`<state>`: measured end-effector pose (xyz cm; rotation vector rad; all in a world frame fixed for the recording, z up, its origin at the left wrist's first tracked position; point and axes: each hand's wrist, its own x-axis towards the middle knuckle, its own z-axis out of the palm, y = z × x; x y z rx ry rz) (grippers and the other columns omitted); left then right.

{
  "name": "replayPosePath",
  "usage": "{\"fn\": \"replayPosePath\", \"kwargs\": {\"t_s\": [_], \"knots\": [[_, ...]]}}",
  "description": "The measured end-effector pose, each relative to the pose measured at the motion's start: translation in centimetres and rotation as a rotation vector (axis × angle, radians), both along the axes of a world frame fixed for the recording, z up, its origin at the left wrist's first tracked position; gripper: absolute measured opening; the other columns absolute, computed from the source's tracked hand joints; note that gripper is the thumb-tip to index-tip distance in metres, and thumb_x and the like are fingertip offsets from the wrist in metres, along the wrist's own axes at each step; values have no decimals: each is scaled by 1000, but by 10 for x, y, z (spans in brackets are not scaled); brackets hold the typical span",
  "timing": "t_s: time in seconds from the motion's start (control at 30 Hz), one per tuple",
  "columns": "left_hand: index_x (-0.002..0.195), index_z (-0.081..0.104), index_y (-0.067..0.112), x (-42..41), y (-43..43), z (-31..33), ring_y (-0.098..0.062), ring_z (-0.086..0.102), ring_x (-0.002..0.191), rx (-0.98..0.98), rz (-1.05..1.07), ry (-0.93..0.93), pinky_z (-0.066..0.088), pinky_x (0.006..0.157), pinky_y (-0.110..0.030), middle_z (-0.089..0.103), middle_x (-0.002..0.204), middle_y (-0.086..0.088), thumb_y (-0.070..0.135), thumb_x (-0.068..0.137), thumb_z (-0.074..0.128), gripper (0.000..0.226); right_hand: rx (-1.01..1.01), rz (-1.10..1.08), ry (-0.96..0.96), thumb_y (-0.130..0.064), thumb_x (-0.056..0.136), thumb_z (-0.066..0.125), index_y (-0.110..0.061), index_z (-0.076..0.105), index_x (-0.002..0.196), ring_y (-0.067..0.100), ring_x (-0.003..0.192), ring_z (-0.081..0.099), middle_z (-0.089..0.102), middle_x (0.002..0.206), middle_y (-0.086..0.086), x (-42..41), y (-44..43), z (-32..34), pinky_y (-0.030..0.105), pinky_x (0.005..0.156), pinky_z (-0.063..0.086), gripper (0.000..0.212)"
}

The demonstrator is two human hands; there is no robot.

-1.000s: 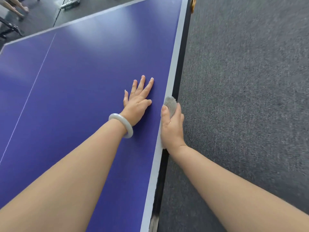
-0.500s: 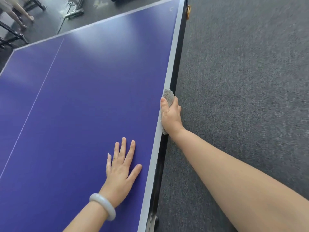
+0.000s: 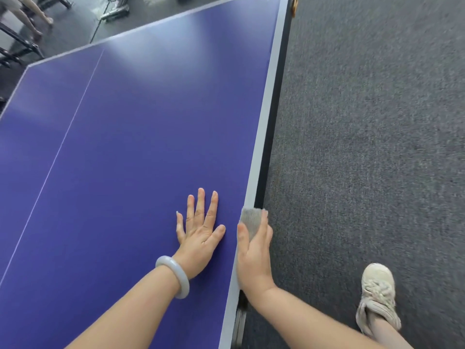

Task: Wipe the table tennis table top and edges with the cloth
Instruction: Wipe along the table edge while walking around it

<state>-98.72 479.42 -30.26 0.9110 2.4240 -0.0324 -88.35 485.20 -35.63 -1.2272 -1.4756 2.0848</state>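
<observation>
Cloth (image 3: 251,219), grey and fuzzy, sits over the right edge of the blue table (image 3: 125,159), on the white stripe (image 3: 267,122) that runs along that side. The right hand (image 3: 254,258) grips it there. The thumb lies on top by the stripe and the other fingers curl down over the side, so the cloth is squeezed between the hand and the edge. Only the front part of the cloth sticks out past the fingers. The left hand (image 3: 198,235) lies flat on the blue top just beside the right hand, palm down. Its fingers are spread wide and straight, and it holds nothing. A pale round bracelet (image 3: 173,275) is on the left wrist. A thin white line (image 3: 63,137) runs across the blue top, well to the left of the hands. Beside the table is a grey carpet (image 3: 364,147), and a pale shoe (image 3: 377,293) stands on it near the right arm. At the top left corner, bare legs (image 3: 25,13) of another person show, blurred.
</observation>
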Motion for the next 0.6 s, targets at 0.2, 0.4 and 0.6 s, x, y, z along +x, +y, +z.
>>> {"fn": "replayPosePath", "kwargs": {"t_s": [0.2,0.4,0.6], "knots": [[142,-26,46,-1,0,-4,-3,-41,136,-9,7,26,-27,113,-41,-40,149,22,35,105,27,66,-17,-70,-11,-43,103,41,-12,7,158,23,151,12,12,163,13,-69,101,-6,33,120,12,72],[141,-26,47,0,-1,-8,-3,-39,137,21,19,44,-26,112,-40,-38,147,24,35,105,29,67,14,-86,79,-39,103,41,-24,-1,156,3,151,-1,0,166,-4,-12,14,-4,34,125,5,69],[141,-26,46,-1,-2,-8,-2,-39,137,19,13,39,-25,113,-42,-36,151,22,35,105,28,66,-19,47,63,-44,100,39,-35,-9,150,-2,148,-7,-7,165,-6,36,-42,-1,28,124,2,70]]}}
